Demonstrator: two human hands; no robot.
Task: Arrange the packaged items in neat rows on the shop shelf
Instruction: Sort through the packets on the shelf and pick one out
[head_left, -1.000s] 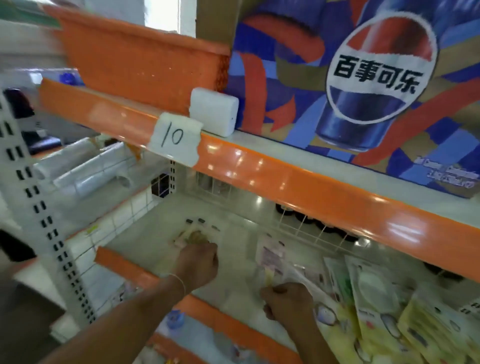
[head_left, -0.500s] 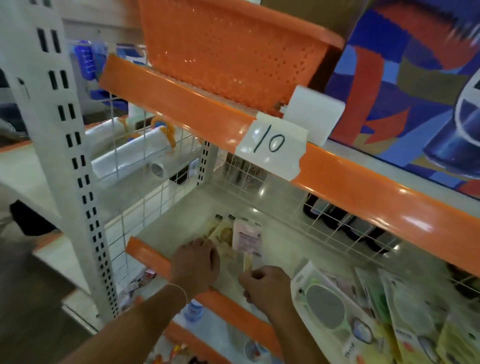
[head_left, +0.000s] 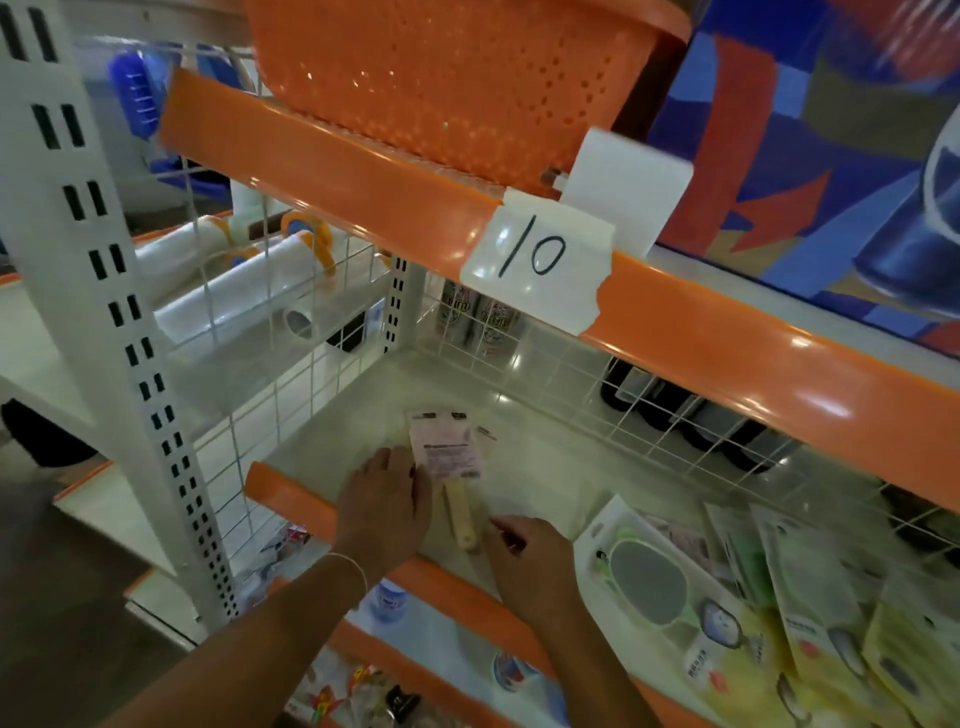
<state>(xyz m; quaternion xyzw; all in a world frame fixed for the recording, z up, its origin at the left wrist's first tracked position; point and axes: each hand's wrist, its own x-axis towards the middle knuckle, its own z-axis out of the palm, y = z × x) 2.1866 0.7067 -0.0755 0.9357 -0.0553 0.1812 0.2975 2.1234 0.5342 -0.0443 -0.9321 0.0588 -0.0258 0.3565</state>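
A packaged item with a pink card and a wooden handle (head_left: 451, 457) lies flat at the left end of the pale shelf (head_left: 540, 467). My left hand (head_left: 385, 499) rests flat on the packet stack just left of it, fingers spread. My right hand (head_left: 524, 551) is at the shelf's front edge, its fingers pinching the clear lower edge of the packet near the handle tip. Several yellow-green packaged items (head_left: 670, 587) lie overlapping at the right of the same shelf.
An orange shelf rail with a "10" label (head_left: 537, 260) overhangs close above. An orange basket (head_left: 457, 78) sits on that upper shelf. White wire mesh (head_left: 649, 405) walls the back and left side. White rolls (head_left: 234, 296) lie on the neighbouring shelf. Goods fill the shelf below.
The view has swung left and down. My right hand carried the pink-carded packet from the right pile to the left end and laid it beside my left hand.
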